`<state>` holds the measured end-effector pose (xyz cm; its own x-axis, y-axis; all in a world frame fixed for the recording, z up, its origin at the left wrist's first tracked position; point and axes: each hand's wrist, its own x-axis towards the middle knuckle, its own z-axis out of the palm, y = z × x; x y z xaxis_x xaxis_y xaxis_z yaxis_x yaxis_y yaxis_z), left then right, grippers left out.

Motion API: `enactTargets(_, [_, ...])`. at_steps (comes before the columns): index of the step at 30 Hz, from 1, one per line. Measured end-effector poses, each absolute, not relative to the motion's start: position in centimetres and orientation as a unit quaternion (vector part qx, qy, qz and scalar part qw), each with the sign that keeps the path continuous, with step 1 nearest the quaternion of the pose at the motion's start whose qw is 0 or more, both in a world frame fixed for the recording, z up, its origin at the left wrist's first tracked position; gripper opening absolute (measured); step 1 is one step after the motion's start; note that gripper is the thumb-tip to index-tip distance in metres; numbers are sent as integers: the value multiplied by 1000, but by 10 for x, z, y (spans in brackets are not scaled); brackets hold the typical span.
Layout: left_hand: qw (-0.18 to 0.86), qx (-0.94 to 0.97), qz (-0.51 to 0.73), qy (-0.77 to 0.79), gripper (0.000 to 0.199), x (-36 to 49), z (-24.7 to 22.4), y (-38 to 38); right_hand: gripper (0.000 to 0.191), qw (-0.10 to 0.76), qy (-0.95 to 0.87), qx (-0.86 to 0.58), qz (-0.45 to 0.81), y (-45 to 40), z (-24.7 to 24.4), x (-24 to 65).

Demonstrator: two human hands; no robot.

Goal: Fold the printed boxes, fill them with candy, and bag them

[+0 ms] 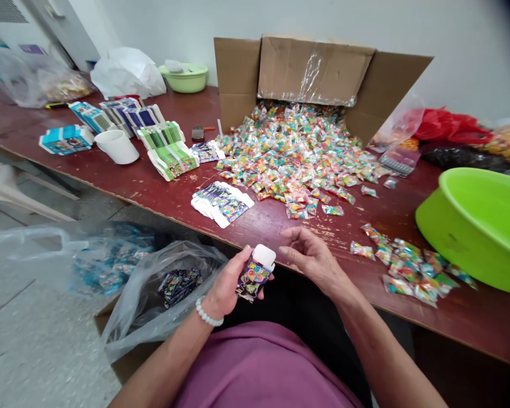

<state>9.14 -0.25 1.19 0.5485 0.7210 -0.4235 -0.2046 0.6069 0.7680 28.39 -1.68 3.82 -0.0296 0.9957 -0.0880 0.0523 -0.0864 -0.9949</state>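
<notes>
Clasping purple box (254, 276) in left grip (228, 280), right grip (309, 255) parted, carton (310, 68) spilling candies (297, 150), bag (131, 309) of packs (181, 285)

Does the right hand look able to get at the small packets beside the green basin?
Probably yes: the right hand appears empty, nothing visible blocks its way, and the green basin sits beyond those packets.

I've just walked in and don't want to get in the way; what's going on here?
The person's left hand holds a small dark printed box, its white flap up. The right hand is beside it, seemingly empty. Flat cartons lie on the table; beyond them, wrapped sweets spread from an opened cardboard box.
</notes>
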Motion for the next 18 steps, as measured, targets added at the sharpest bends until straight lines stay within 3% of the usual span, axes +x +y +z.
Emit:
enactTargets(5, [801, 313, 343, 377, 39, 95, 11, -6, 41, 422, -443, -479, 630, -26, 35, 263])
enactTargets(9, [774, 331, 387, 376, 33, 95, 17, -11, 31, 442, -446, -475, 617, -29, 26, 248])
enactTargets(13, [806, 277, 382, 357, 33, 94, 20, -10, 22, 487, -546, -499, 464, -29, 16, 246])
enactTargets(18, [860, 206, 339, 321, 41, 90, 15, -4, 18, 431, -698, -468, 327, -29, 20, 254])
